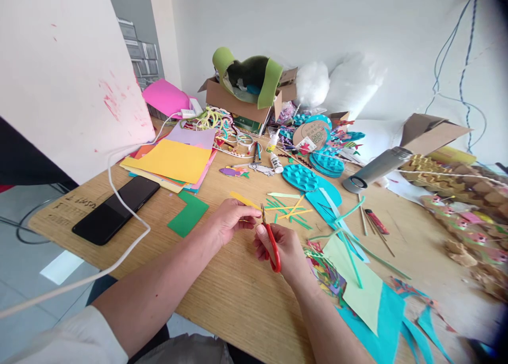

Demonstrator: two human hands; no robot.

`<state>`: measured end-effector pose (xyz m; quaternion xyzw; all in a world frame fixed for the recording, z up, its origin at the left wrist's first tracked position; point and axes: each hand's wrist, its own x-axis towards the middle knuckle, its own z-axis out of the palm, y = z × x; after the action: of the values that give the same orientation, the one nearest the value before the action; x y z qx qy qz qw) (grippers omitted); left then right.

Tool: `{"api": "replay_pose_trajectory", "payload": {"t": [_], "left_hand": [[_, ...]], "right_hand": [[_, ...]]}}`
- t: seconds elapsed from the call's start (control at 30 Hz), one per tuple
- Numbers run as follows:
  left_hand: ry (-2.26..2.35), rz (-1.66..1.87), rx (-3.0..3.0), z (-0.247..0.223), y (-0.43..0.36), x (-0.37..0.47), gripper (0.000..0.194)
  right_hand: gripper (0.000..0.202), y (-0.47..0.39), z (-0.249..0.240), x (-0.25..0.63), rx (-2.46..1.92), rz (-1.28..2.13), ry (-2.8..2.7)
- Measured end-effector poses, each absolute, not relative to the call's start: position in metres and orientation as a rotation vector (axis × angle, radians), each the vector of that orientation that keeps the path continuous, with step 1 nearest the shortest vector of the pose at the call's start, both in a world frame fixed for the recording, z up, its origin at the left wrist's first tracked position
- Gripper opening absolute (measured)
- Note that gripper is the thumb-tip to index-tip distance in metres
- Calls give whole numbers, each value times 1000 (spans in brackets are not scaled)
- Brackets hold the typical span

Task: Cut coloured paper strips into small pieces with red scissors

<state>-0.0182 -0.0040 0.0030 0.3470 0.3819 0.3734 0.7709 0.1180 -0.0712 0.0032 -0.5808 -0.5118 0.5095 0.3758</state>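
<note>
My left hand is closed in a pinch on a yellow paper strip, whose free end sticks out to the upper left. Red-handled scissors are in my right hand, fingers wrapped round the handles. Their blades point up and away, close beside my left fingertips at the strip. Just beyond lie several thin green and yellow paper strips. A green paper piece lies to the left of my left hand.
Left: a black phone, a white cable and stacked coloured paper. Right: light green paper, blue paper, paper scraps and a metal flask. Behind: glue bottles and a cardboard box.
</note>
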Motion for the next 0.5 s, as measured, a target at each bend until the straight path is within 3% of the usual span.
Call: {"api": "replay_pose_trajectory", "payload": {"t": [0.5], "left_hand": [[807,756,795,4,-4,-18,17]], "right_hand": [[53,-70,2,118,-1497,1297,-1262]]}}
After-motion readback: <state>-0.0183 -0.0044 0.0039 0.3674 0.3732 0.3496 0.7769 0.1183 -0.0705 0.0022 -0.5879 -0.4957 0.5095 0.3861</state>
